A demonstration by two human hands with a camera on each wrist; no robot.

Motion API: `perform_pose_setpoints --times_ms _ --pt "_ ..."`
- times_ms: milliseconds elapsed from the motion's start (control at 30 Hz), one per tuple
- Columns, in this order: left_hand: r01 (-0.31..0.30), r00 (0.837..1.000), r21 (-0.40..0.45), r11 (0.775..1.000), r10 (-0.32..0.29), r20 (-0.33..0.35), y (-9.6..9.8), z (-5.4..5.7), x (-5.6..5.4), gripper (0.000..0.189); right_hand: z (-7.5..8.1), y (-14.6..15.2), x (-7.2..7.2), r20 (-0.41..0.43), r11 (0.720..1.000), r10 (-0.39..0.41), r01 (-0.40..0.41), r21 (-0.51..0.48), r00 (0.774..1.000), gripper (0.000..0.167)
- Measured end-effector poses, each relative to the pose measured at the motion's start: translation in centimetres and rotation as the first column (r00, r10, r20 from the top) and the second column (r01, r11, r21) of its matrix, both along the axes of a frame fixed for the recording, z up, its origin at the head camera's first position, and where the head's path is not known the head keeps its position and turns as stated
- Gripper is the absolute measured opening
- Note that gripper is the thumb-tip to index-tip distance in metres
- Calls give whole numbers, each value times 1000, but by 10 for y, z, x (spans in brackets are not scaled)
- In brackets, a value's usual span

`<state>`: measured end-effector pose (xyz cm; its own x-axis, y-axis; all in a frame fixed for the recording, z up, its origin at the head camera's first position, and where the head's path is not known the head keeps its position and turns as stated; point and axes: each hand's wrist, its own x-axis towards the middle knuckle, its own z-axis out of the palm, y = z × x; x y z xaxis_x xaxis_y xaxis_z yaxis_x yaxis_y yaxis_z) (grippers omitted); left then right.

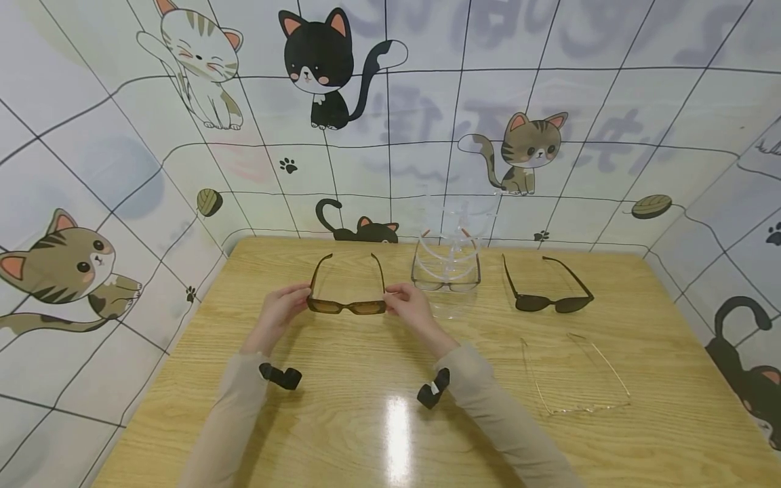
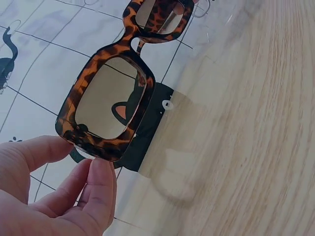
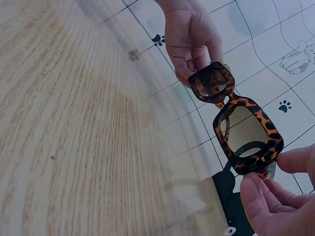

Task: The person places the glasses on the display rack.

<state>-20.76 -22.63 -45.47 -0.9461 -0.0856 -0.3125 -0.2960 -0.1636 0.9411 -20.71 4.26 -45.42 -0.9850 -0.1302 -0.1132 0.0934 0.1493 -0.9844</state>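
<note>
Brown tortoiseshell sunglasses (image 1: 346,308) are held up between both hands, their temples unfolded and pointing toward the back wall. My left hand (image 1: 284,310) pinches the left end of the frame, near the hinge. At the other end, my right hand (image 1: 410,306) pinches the right hinge corner between thumb and fingers. Spotted brown-and-black rims (image 2: 106,103) and tinted lenses show closely in the left wrist view. In the right wrist view, both hands grip the sunglasses (image 3: 248,135) at opposite ends.
A clear plastic display stand (image 1: 451,261) stands right of my right hand, with thin-rimmed glasses (image 1: 446,286) at it. Further right lie black sunglasses (image 1: 554,303), and nearer the front, thin gold-framed glasses (image 1: 587,409). Cat-printed cloth (image 1: 427,108) walls the wooden table (image 1: 342,420).
</note>
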Motion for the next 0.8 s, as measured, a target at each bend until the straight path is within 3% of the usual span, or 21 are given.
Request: perform_pose_setpoints --times_ms 233,533,800 --pt "19 1000 13 1000 -18 -15 2 7 8 42 12 6 8 -14 999 26 -27 -22 1000 28" --pt "41 998 79 996 -38 -41 4 17 17 14 22 14 15 -6 997 35 -35 -74 999 27" --pt "56 997 66 996 -53 -56 10 26 25 24 25 20 21 -39 995 33 -37 -94 999 26"
